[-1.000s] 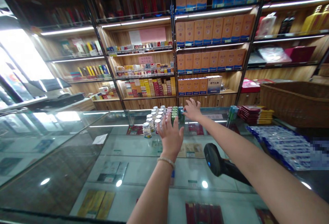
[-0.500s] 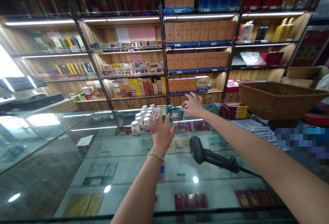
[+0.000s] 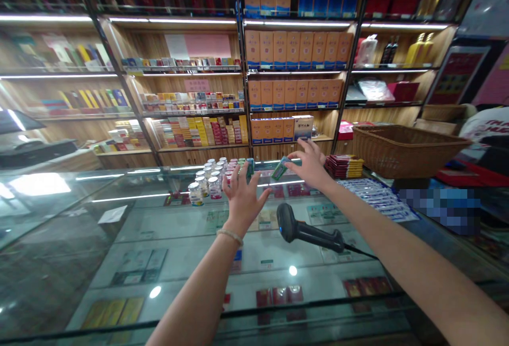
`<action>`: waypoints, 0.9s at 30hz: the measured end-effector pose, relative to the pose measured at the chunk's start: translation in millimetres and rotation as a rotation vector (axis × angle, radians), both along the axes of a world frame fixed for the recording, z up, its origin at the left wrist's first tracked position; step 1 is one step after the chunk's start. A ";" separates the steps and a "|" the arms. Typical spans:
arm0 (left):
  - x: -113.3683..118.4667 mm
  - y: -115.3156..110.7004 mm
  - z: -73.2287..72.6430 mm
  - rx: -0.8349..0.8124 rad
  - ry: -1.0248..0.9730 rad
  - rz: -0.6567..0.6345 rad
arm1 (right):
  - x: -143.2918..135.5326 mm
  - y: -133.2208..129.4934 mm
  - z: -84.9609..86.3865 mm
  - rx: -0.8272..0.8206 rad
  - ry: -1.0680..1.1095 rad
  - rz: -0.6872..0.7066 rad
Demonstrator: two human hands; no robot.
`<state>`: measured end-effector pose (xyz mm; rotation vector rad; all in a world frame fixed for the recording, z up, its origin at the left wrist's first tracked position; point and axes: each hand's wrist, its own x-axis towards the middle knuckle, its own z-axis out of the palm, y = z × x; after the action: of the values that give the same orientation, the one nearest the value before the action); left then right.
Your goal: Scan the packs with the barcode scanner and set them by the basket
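Note:
My right hand (image 3: 310,165) grips a small green pack (image 3: 280,169) by one end, between thumb and fingers. The pack tilts, its upper end toward the hand, over the far part of the glass counter. My left hand (image 3: 244,195) has its fingers spread and holds nothing. It is nearest to a group of small white-capped bottles (image 3: 214,187) standing in rows. Beside these, partly hidden behind my left fingers, stand more green packs (image 3: 250,166). A black barcode scanner (image 3: 308,230) lies on the glass between my forearms, its cable running right.
The glass counter (image 3: 191,266) shows flat packs on shelves beneath it. On its right are stacked red and yellow packs (image 3: 344,166), rows of blue-white packs (image 3: 369,197) and a wicker basket (image 3: 409,150). Shelves of orange boxes (image 3: 292,49) line the back wall.
The green pack has gone from nearly upright to tilted in my right hand. My left hand stays spread beside the bottles. The whole view has shifted somewhat to the right.

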<state>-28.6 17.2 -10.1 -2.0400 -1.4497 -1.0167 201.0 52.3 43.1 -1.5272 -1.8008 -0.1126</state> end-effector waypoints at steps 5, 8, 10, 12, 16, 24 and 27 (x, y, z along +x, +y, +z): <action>5.1 -2.3 0.0 0.005 0.033 -0.025 | 11.5 -15.8 -16.7 0.039 0.096 -0.044; 7.8 -2.4 -0.8 0.007 0.047 -0.030 | 13.0 -22.1 -26.2 0.038 0.154 -0.057; 8.9 -2.3 -0.9 0.012 0.045 -0.030 | 12.6 -24.6 -31.0 0.034 0.175 -0.055; 9.9 -2.8 -0.3 0.019 0.042 -0.031 | 11.8 -26.4 -34.0 0.028 0.191 -0.050; 13.1 -7.1 2.7 0.044 0.047 -0.048 | 9.6 -30.7 -36.2 0.034 0.245 -0.043; 25.7 -19.6 7.8 0.101 0.046 -0.097 | 2.7 -43.1 -36.9 -0.048 0.442 0.005; 27.2 -18.8 6.0 0.118 0.046 -0.101 | 0.0 -45.0 -38.2 -0.068 0.494 0.026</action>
<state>-1.4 -1.6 -4.2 -2.0551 -1.2447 -1.0619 201.0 7.3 4.9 -1.4234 -1.4373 0.3171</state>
